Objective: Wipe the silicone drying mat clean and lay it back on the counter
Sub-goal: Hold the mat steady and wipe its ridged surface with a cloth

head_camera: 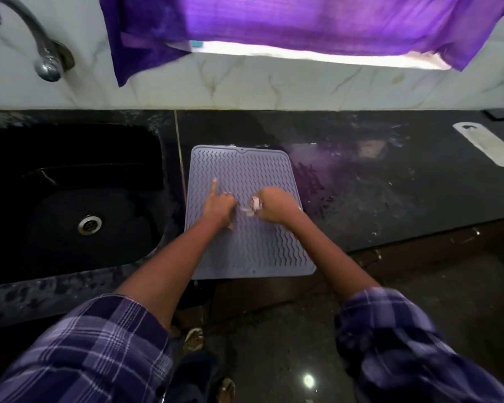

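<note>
A grey-lilac silicone drying mat (pixel 262 242) with wavy ridges lies flat on the black counter (pixel 376 184), its near edge hanging a little past the counter's front. My left hand (pixel 220 206) rests on the mat's left half with the index finger pointing straight away and the other fingers curled. My right hand (pixel 275 206) is over the mat's middle and grips a small crumpled pale cloth (pixel 255 205), which touches the mat.
A black sink (pixel 70 199) with a metal drain lies left of the mat, with a tap (pixel 45 58) above it. A purple cloth (pixel 274 21) hangs on the wall behind. A white flat tool (pixel 486 144) lies at the far right of the counter.
</note>
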Tool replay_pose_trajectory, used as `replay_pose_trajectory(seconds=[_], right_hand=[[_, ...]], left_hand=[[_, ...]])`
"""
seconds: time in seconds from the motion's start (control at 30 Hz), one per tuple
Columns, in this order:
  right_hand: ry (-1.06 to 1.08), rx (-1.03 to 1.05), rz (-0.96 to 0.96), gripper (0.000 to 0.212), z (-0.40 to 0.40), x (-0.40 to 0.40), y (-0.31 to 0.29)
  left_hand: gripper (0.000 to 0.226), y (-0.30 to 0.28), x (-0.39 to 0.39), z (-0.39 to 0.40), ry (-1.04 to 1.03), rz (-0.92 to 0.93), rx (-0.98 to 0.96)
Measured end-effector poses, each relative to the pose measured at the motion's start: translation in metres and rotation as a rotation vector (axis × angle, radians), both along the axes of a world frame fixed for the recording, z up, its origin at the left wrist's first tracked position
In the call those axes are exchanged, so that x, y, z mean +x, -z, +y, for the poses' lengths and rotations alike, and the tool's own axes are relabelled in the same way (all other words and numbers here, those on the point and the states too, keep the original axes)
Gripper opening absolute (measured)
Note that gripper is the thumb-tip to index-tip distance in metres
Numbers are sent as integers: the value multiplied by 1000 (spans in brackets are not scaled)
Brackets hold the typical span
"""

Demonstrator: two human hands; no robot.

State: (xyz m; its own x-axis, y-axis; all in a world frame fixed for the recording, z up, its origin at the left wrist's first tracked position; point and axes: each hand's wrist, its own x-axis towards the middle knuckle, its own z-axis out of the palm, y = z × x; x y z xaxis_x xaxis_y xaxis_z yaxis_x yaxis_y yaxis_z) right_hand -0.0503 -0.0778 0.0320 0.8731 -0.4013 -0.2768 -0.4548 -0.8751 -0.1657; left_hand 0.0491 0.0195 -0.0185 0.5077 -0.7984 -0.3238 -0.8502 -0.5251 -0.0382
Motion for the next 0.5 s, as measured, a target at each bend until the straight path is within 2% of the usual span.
replay_pose_trajectory(seconds=[0.13, 0.23, 0.33, 0.4, 0.5], right_hand=[[-74, -144, 4, 33, 25, -13, 41], [-157, -120, -62, 39, 38, -67, 64], [-171, 7, 5, 33, 44, -101, 60], [-106, 61, 118, 33, 36, -82, 41], [-71, 43, 33, 32, 32, -43, 23]], left_hand=[[66, 8, -10, 7, -21, 83, 41], [80, 14, -6, 11, -13, 61, 37], [82, 12, -6, 11, -15, 70, 64], [82, 8, -9, 10, -13, 46, 59], [79, 6, -12, 10, 7, 18, 75]])
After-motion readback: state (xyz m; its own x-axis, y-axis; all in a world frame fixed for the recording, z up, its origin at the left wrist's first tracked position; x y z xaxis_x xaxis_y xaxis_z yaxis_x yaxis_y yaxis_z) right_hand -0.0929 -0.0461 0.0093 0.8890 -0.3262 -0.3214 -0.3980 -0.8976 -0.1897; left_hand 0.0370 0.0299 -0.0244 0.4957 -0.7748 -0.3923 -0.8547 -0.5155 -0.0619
